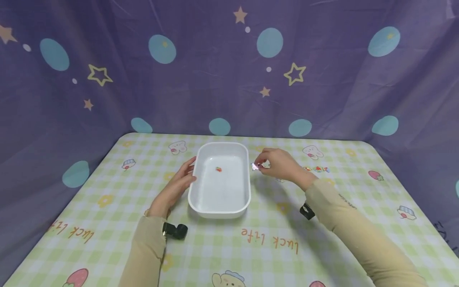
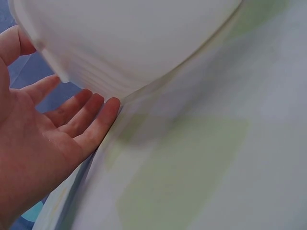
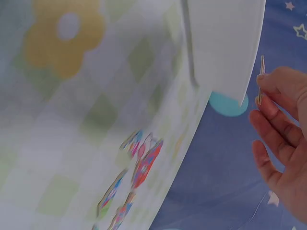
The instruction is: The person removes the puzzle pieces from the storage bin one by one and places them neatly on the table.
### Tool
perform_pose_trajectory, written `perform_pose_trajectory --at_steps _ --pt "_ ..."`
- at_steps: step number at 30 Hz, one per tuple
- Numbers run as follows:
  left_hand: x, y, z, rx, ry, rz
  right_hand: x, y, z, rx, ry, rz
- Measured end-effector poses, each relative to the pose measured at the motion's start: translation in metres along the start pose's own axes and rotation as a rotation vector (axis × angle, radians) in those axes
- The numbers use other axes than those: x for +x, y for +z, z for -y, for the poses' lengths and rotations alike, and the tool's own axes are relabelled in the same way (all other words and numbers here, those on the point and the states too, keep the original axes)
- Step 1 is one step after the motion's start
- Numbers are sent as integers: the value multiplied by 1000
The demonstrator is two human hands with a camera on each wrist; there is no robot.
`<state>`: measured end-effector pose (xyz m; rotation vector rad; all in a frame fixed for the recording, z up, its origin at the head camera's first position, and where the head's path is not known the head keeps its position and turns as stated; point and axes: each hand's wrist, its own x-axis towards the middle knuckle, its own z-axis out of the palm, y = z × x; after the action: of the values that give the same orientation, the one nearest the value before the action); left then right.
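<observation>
A white rectangular plastic basin point(image 1: 222, 213) stands on the table, with one small orange-red piece point(image 1: 218, 169) lying inside. My left hand point(image 1: 174, 188) rests against the basin's left side, thumb near the rim and fingers along the outer wall. The left wrist view shows those fingers point(image 2: 108, 115) extended beside the basin's lower edge. Just outside the right rim, my right hand point(image 1: 277, 164) pinches a small, flat, shiny piece point(image 1: 255, 166) between thumb and fingers. Edge-on in the right wrist view, this shiny piece point(image 3: 262, 64) looks thin.
Several small flat colourful pieces point(image 1: 318, 169) lie on the table to the right, partly hidden behind the right forearm. A green-and-white checked cloth point(image 1: 272, 267) with printed figures covers the table. Behind its far edge hangs a purple curtain point(image 1: 215, 91) with stars and blue ovals.
</observation>
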<state>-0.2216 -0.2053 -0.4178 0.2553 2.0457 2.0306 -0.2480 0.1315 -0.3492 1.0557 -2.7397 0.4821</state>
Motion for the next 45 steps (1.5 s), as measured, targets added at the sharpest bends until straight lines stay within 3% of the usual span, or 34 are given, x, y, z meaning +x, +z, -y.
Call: perform_pose_trajectory --at_steps 11,30,45 --pt "0 0 -2 0 -10 -2 -28 -8 -25 -28 130 14" --pt "0 -1 -2 12 1 12 -79 -11 -74 -111 244 45" --pt "-1 0 -1 24 -2 2 -111 -15 -102 -102 335 66"
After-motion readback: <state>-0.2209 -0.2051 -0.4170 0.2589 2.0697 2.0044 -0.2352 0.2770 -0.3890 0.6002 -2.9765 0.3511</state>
